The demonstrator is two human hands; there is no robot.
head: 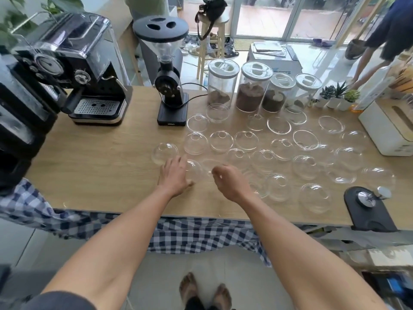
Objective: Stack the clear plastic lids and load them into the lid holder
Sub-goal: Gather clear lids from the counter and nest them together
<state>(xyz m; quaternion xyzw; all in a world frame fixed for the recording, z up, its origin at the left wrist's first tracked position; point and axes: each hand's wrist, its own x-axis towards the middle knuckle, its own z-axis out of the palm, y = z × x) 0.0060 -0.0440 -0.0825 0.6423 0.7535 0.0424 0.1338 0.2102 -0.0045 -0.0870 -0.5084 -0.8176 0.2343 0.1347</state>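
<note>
Both forearms reach over the counter edge (111, 211). Left hand (174, 177), fingers loosely spread, touches one dome lid (194, 170); right hand (230, 182) curls, seemingly pinching that lid's far rim. Best gather neighbours gently, rims aligned. Other lids (304, 166) lie scattered beyond; no holder clearly visible.

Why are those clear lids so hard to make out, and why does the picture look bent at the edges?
Head view: daylight from the glass doors behind leaves only pale rims and glints on the clear lids, so they blend into the wooden table. The wide-angle lens bows the edges, tilting the espresso machine. The lid near the right hand looks smeared.
</note>
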